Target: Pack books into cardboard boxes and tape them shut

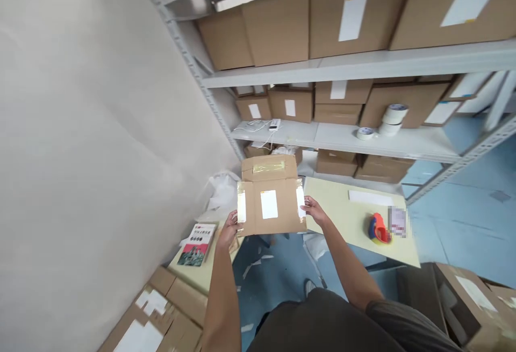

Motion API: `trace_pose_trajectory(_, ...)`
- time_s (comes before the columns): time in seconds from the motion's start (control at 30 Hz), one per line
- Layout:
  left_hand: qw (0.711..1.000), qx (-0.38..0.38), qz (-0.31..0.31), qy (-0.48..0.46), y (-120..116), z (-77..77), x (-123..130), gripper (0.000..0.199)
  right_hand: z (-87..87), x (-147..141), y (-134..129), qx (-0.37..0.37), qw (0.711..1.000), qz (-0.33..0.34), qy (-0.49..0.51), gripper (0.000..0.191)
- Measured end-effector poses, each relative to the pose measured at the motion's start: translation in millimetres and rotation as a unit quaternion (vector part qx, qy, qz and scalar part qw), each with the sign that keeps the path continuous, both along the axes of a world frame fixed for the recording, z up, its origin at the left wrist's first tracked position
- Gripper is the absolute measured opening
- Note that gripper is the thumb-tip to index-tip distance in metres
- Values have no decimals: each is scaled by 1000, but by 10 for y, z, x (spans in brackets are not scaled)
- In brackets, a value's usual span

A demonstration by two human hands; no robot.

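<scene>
blue floor (278, 274) spread underfoot. above it, the left hand (229, 230) and right hand (315, 209) gripped opposite side edges of a cardboard piece (278, 225), its main panel's long axis running hand to hand, its narrower flap pointing away. rightward lay a pale tabletop (330, 204); farther off, a shelf (423, 139) bore tape rolls (389, 129) and boxes (337, 113).

top (322, 322): dark grey | right sleeve (407, 322): short, dark grey | forearms (349, 266): bare | shoe (309, 286): pale, mostly hidden
</scene>
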State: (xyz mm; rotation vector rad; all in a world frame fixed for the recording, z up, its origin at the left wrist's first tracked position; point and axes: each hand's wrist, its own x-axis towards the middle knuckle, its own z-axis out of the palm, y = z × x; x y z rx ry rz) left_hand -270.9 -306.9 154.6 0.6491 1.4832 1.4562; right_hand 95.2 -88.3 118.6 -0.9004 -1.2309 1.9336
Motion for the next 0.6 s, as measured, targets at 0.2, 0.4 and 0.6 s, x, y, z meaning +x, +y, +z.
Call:
trace_pose_trajectory(0.2,995,-36,-87,-15,1117,-286,569,79,-263,905,158,-36,992,-118,-27,50)
trace_pose_trajectory(0.4,985,-74,-158,2,1886,-550,744,82,-435,1193,262,-64,977,-200,-36,49)
trace_pose_trajectory(0.6,979,-90,-181,29,2475,-915,793,78,-650,1140,482,-72,953,-280,-94,49)
